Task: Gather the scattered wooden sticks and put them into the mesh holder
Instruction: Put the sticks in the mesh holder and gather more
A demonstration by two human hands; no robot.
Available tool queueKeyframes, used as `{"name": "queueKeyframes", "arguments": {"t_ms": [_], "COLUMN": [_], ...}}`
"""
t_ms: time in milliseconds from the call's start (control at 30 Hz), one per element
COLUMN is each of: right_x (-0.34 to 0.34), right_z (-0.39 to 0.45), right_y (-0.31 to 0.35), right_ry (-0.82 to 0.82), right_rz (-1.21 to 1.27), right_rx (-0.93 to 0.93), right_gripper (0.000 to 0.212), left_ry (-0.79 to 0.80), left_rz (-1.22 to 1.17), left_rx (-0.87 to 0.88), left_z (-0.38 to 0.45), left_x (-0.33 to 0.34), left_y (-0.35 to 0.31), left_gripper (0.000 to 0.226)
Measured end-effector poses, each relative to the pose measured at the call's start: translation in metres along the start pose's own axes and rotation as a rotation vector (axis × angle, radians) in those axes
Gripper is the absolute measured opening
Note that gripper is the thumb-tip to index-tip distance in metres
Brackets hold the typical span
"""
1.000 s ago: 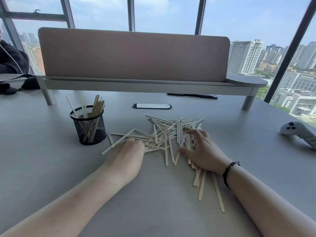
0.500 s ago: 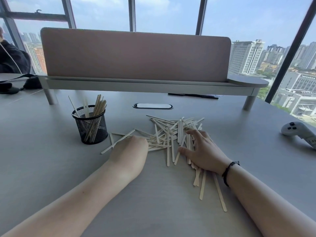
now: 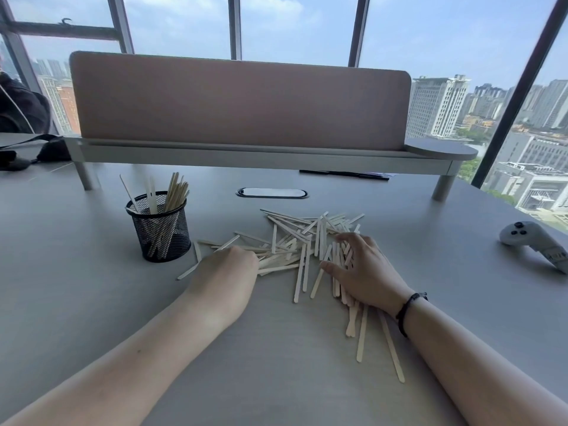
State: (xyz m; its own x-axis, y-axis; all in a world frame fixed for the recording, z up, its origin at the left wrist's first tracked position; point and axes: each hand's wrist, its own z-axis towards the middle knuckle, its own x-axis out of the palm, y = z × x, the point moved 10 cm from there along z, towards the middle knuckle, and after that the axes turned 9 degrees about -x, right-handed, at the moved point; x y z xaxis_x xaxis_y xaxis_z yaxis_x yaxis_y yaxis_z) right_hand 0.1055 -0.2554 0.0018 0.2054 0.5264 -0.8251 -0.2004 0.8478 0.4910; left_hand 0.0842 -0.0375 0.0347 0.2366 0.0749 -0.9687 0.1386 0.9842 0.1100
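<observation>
A pile of pale wooden sticks (image 3: 295,238) lies scattered on the grey table in front of me. The black mesh holder (image 3: 159,232) stands upright to the left of the pile, with several sticks standing in it. My left hand (image 3: 227,272) rests knuckles-up on the pile's left edge; its fingers are curled under and hidden. My right hand (image 3: 365,272) lies on the right side of the pile, fingers spread over several sticks and thumb pointing left. A few sticks (image 3: 362,333) poke out toward me from under the right wrist.
A pink desk divider on a grey raised shelf (image 3: 246,155) crosses the back of the table. A cable port (image 3: 272,192) sits behind the pile. A white game controller (image 3: 534,241) lies at the right. Dark bags are at the far left.
My left hand has edged slightly forward into the left side of the pile. The right hand stays almost in place on the sticks.
</observation>
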Motion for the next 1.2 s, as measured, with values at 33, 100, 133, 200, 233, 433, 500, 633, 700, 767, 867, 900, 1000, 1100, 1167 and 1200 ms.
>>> {"name": "queueKeyframes", "arguments": {"t_ms": [33,100,133,200,233,433,500,633,700,767,867,900,1000,1100,1167,1200], "right_x": [-0.001,-0.001,-0.001,0.000,0.000,0.001,0.001,0.000,0.000,-0.001,-0.003,-0.004,-0.010,-0.022,-0.026,-0.025], "right_z": [0.000,0.001,0.001,0.000,0.000,0.001,0.001,0.001,0.000,0.000,-0.001,-0.001,-0.001,0.003,0.007,0.010], "right_y": [-0.001,-0.002,-0.002,-0.002,-0.002,-0.002,-0.002,-0.002,-0.002,-0.002,-0.003,-0.003,-0.003,-0.001,0.002,0.004], "right_ry": [-0.007,-0.014,-0.015,-0.012,-0.009,-0.002,0.001,0.001,-0.001,-0.007,-0.027,-0.035,-0.078,-0.156,-0.174,-0.164], "right_rz": [0.002,0.002,0.000,0.000,0.000,-0.005,-0.005,-0.006,-0.005,-0.004,-0.016,-0.022,-0.067,-0.237,-0.329,-0.364], "right_rx": [0.006,0.014,0.016,0.017,0.017,0.007,0.008,0.006,0.007,0.010,0.013,0.016,0.052,0.127,0.183,0.212], "right_gripper": [0.064,0.064,0.064,0.064,0.064,0.066,0.066,0.065,0.065,0.064,0.061,0.059,0.059,0.073,0.085,0.092], "left_ry": [-0.001,0.006,0.014,0.020,0.018,0.007,0.002,-0.020,0.002,0.013,0.062,0.087,0.186,0.250,0.313,0.346], "left_rz": [-0.011,-0.019,-0.018,-0.019,-0.014,0.055,0.043,0.004,-0.022,-0.101,-0.239,-0.291,-0.470,-0.628,-0.773,-0.857], "left_rx": [-0.009,-0.019,-0.023,-0.035,-0.046,-0.088,-0.100,-0.121,-0.134,-0.156,-0.253,-0.277,-0.324,-0.374,-0.353,-0.343], "left_z": [0.000,0.001,0.002,0.004,0.005,0.010,0.011,0.013,0.016,0.018,0.022,0.023,0.027,0.026,0.024,0.022], "left_x": [0.001,0.005,0.008,0.015,0.020,0.032,0.030,0.022,0.020,0.016,0.019,0.023,0.034,0.037,0.039,0.040], "left_y": [0.001,0.002,0.002,0.004,0.005,0.014,0.015,0.019,0.024,0.031,0.053,0.059,0.070,0.075,0.071,0.069], "left_gripper": [0.033,0.029,0.027,0.025,0.025,0.030,0.029,0.026,0.024,0.017,0.028,0.031,0.036,0.040,0.035,0.031]}}
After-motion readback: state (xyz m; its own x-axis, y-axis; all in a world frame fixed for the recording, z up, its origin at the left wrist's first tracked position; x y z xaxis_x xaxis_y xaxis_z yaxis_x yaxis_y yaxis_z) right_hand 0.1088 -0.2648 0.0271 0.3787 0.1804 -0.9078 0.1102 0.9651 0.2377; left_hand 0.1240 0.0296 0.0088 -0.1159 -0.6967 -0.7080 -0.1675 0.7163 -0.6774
